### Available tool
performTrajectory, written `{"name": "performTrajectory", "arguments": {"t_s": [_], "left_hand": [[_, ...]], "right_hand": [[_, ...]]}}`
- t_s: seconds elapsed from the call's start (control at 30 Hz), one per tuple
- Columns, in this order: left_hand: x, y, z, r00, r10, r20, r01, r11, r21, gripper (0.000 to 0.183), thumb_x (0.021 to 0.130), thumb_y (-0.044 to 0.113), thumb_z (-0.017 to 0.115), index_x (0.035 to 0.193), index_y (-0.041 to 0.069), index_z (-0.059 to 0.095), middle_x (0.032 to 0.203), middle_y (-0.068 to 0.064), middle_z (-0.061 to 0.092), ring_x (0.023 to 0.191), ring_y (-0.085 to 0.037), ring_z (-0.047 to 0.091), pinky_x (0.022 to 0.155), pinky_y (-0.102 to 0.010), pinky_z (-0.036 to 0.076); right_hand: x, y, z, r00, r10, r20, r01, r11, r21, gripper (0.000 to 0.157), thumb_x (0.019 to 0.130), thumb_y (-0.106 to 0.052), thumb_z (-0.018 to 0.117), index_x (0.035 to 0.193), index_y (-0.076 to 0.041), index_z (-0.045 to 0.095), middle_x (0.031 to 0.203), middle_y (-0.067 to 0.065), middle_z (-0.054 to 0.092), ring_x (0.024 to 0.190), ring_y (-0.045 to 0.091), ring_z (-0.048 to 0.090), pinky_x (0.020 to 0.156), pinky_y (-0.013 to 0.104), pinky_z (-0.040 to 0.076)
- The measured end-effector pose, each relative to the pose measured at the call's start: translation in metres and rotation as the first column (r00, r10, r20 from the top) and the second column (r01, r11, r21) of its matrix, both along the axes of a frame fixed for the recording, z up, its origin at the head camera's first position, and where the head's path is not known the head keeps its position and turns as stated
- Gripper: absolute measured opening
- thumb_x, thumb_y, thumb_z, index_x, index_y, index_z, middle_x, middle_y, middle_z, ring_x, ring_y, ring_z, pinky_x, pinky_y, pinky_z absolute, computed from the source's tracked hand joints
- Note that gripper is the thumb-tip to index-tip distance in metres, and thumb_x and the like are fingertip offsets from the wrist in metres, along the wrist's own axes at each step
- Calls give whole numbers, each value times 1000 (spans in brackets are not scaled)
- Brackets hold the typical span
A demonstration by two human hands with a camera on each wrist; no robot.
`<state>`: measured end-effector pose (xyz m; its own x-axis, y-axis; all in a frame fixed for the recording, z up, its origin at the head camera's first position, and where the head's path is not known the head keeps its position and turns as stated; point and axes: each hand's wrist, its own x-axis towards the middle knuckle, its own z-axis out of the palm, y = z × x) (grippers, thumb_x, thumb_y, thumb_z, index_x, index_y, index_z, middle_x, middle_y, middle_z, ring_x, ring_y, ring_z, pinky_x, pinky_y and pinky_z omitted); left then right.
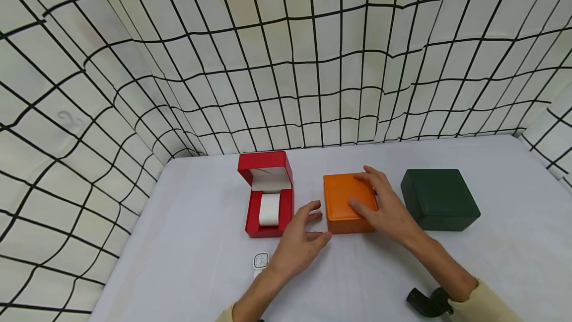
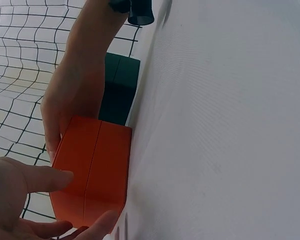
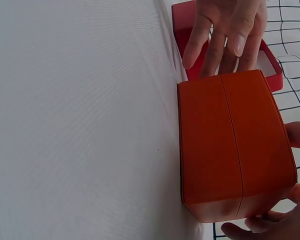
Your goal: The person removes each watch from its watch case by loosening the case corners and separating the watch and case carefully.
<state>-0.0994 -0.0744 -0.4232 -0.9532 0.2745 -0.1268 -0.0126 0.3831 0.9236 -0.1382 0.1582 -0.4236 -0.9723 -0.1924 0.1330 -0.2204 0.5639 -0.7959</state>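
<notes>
From where I stand, the closed, orange, leather-look square box point(image 1: 340, 200) sits on the white-clothed table point(image 1: 196, 242), between a raised-lid red box point(image 1: 268, 233) on its left and a shut, dark green box point(image 1: 438, 198) on its right. The right hand point(image 1: 386, 207) lies over its far right corner, its grip spread wide, thumb on the lid and fingers at the far edge; I'd guess that straddle keeps the box steady. The left hand point(image 1: 299, 247) stands just off the left side, its grip parted, thumb by the near left corner; whether it touches I cannot tell, but it seems placed to brace the opposite side. Inside the red box stands a white, padded cushion point(image 1: 269, 210), probably there to carry a watch strap. A small, white, square-faced watch point(image 1: 260, 261) lies on the near left, partly behind the left wrist, presumably within easy reach.
</notes>
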Motion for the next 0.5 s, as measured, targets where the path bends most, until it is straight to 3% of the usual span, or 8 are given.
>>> {"name": "performTrajectory", "arguments": {"t_s": [0.23, 0.5], "left_hand": [[0, 0, -3, 1000, 0, 11, 0, 1000, 13, 75, 96, 15, 74, 161, 11, 35, 163, -11, 44, 137, -34, 60, 98, -39, 61], [1, 5, -6, 1000, 8, 21, -9, 1000, 6, 79, 95, 16, 75, 162, 10, 32, 162, -15, 44, 139, -35, 58, 100, -41, 60]], "right_hand": [[0, 1, -4, 1000, 18, 4, -18, 1000, 2, 73, 92, -33, 76, 152, -6, 44, 171, 21, 20, 147, 46, 38, 118, 68, 39], [1, 5, -5, 999, 50, 8, -50, 999, 0, 85, 87, -37, 82, 155, -8, 41, 171, 21, 18, 143, 46, 41, 115, 70, 41]]}}
